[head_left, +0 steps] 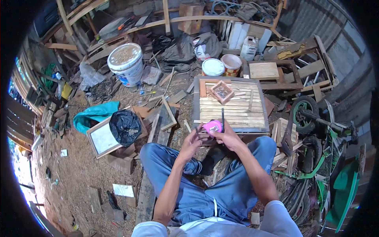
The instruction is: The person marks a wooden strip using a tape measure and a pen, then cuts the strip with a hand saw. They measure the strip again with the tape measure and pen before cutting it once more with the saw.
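In front of my lap, my right hand is closed on a pink tape measure with a pale label. A thin dark stick, perhaps a pencil, rises beside the right fingers. My left hand is at the tape measure's left side, its fingers curled. A small dark piece shows by its fingertips, too small to name. Just beyond both hands lies a low board of pale wooden slats with a grey border. A small square wooden frame rests on it, along with several loose strips.
A large white bucket and two smaller tubs stand at the back. To the left, a black plastic bag sits against a framed white panel. A green bike frame and scrap wood crowd the right. Shavings cover the ground.
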`<state>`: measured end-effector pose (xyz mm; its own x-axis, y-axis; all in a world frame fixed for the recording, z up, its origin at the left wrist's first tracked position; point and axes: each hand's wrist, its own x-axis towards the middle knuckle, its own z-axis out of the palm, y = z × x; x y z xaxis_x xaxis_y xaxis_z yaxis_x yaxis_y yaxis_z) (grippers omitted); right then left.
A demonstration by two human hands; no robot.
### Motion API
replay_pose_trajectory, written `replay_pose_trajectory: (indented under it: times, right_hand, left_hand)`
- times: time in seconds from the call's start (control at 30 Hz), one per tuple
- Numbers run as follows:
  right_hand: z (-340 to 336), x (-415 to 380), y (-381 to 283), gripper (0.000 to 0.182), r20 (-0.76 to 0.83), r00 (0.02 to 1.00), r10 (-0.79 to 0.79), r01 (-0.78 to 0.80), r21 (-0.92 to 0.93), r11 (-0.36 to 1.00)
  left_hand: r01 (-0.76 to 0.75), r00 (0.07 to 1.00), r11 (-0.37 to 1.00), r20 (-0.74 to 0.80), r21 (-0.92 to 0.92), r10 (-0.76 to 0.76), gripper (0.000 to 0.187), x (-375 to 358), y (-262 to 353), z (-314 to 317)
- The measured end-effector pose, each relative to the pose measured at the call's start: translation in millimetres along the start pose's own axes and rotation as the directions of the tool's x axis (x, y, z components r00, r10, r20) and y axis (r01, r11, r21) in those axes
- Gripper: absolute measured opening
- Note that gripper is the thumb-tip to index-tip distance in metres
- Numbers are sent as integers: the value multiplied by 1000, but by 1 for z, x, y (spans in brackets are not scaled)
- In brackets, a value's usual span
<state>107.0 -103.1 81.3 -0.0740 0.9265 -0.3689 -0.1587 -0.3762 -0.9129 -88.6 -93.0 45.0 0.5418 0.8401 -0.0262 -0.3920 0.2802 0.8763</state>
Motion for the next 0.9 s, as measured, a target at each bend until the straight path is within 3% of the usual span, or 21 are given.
replay_pose_trajectory:
  times: [0.03,0.1,0.17,0.27,0.33,0.37,0.43,0.53,0.67,0.7,0.9]
  right_hand:
    - [1,0,0,68,-11,1000,-29,29,-40,999]
    - [3,0,0,68,-55,995,-80,71,-149,986]
    - [4,0,-4,66,-30,985,-173,161,-226,961]
    - [9,-6,-12,61,31,963,-267,264,-295,918]
    - [13,-7,-10,60,96,954,-283,299,-303,905]
    - [12,-3,1,58,118,928,-354,372,-360,855]
    - [21,-4,0,56,154,926,-346,379,-384,842]
    - [22,-5,-4,53,162,930,-330,367,-467,805]
    - [20,-2,0,47,79,939,-334,318,-569,759]
    - [18,0,-3,47,72,941,-330,309,-577,756]
    - [-14,14,-17,43,16,947,-320,234,-717,657]
  left_hand:
    - [-21,999,999,-33,40,22,61,-2,6,1]
    - [-38,959,992,-276,122,71,54,-5,8,-9]
    - [-104,827,970,-523,218,206,39,-4,4,-15]
    - [-12,762,897,-576,443,295,34,-3,9,-21]
    - [-12,864,914,-455,405,214,30,-1,21,-10]
    - [14,896,939,-422,345,141,29,1,20,-9]
    - [74,943,973,-332,217,2,27,4,17,-6]
    - [73,924,978,-382,195,7,24,10,12,-6]
    - [182,937,947,-339,264,-86,23,20,2,-22]
    - [210,933,955,-336,211,-131,24,24,5,-22]
    - [197,943,967,-302,162,-141,24,56,11,-44]
